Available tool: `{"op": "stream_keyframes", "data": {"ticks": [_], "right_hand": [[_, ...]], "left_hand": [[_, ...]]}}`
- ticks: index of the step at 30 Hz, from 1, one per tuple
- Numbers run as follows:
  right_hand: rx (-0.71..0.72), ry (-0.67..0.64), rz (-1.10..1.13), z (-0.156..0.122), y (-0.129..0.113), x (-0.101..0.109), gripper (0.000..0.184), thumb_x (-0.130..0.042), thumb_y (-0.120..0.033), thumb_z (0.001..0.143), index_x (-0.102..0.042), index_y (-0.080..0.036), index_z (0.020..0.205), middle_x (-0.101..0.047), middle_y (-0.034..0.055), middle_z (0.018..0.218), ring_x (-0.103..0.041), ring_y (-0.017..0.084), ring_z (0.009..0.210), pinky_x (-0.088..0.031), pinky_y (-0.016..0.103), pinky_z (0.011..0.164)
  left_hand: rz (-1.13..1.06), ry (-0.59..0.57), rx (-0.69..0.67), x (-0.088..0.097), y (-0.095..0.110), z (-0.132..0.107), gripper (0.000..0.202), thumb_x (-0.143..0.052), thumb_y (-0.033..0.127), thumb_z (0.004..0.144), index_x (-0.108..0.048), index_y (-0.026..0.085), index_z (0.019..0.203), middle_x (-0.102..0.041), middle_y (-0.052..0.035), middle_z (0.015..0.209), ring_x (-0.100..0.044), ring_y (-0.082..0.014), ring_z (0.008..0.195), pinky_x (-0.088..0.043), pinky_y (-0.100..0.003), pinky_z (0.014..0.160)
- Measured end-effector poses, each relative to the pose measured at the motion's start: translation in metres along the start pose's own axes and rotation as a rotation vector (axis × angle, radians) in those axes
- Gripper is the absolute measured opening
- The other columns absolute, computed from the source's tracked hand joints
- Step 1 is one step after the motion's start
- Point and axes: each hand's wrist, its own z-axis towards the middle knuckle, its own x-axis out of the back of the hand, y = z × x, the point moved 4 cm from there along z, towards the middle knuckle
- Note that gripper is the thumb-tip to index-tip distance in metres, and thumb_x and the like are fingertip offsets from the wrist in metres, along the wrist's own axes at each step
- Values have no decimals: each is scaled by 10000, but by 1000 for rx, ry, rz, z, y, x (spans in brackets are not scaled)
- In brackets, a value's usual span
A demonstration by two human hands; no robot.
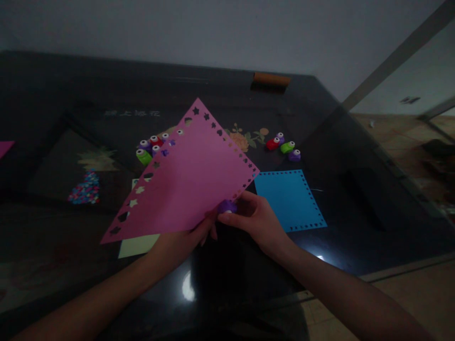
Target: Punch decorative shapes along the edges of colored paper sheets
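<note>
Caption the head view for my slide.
Right hand holds a purple punch at the edge of a punched pink sheet.

glossy dark table (320, 118), pale wall (177, 33), tan floor (408, 293)

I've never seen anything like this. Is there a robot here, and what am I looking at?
No robot: these are a person's two bare hands. The single picture comes from a camera worn on the head, looking forward and down. The right hand holds a small purple punch at the edge of a pink sheet with shaped holes along its edges. The left hand is at that sheet too, its grip partly hidden. On the dark, shiny table lie a blue sheet, a pale sheet, more colourful punches, a heap of coloured bits and a brown roll.
</note>
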Motion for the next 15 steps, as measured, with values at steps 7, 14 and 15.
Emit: {"op": "stream_keyframes", "data": {"ticks": [7, 14, 15], "right_hand": [[14, 15, -31, 0, 1, 2, 295, -818, -272, 611, -675, -202, 859, -705, 2, 841, -647, 153, 772, -512, 307, 757], [19, 4, -27, 1, 1, 2, 288, -816, -277, 620, -676, -208, 863, -703, -5, 812, -647, 146, 741, -519, 304, 739], [20, 4, -27, 1, 1, 2, 288, -816, -275, 620, -677, -208, 862, -705, -3, 820, -649, 147, 745, -520, 306, 743]], "left_hand": [[66, 48, -79, -1, -2, 1, 427, -386, 398, 869, -528, 234, 502, -508, 39, 444, -535, -141, 487, -435, -283, 626], [92, 70, -77, -1, -3, -1, 424, -399, 401, 863, -542, 236, 499, -529, 29, 469, -545, -155, 487, -440, -313, 612], [91, 68, -73, -1, -4, -1, 413, -400, 393, 857, -545, 238, 502, -520, 31, 461, -539, -154, 475, -437, -312, 596]]}}
